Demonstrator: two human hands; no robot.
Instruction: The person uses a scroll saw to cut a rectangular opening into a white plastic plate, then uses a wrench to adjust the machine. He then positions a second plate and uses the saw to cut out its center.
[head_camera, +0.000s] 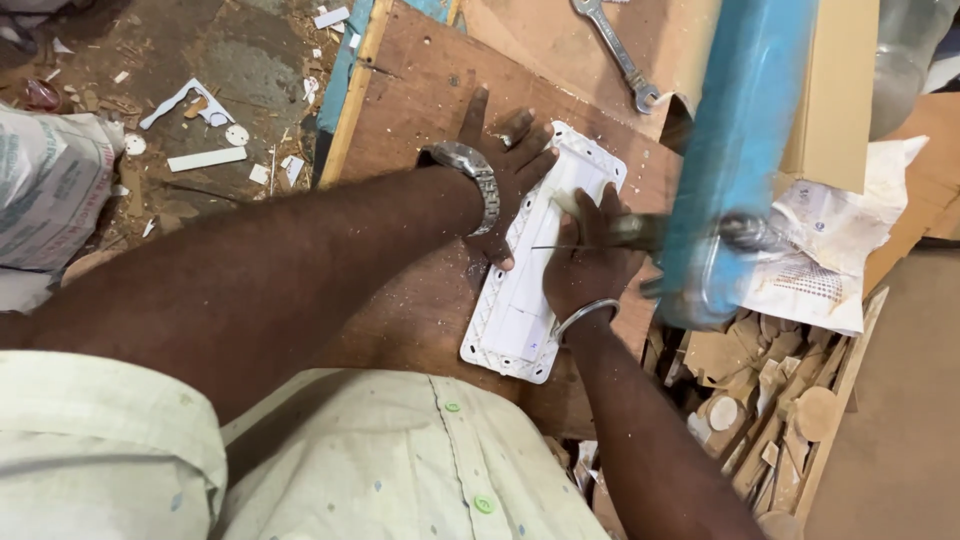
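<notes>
The white plastic plate (530, 270), a long rectangle with a beaded rim, lies flat on the brown plywood board (420, 100), tilted so its far end points up and to the right. The left hand (505, 165) rests palm down on the board and on the left edge of the plate, its fingers spread apart and flat, with a ring on 1 finger and a metal wristwatch (470, 170) just behind it on the wrist. The right hand (590, 255) sits over the right edge of the plate, fingers curled tightly together around the handle of a blurred hand tool (625, 232); a thin dark blade or point runs from the fist across the plate toward the left hand. A steel bangle (585, 315) circles the right wrist, just beside the plate's near right edge. Right of the plate, touching nothing on it that can be made out, a blue machine arm (740, 140) stands over the board, blurred at its lower end. Beyond the plate's far end, a spanner (620, 55) lies on a paler board. To the right of the plate and past the blue arm lies crumpled printed paper (830, 250), and below that a heap of wood offcuts (770, 410). Left of the plate, beyond the board's edge, white plastic scraps (205, 158) litter the dusty floor.
</notes>
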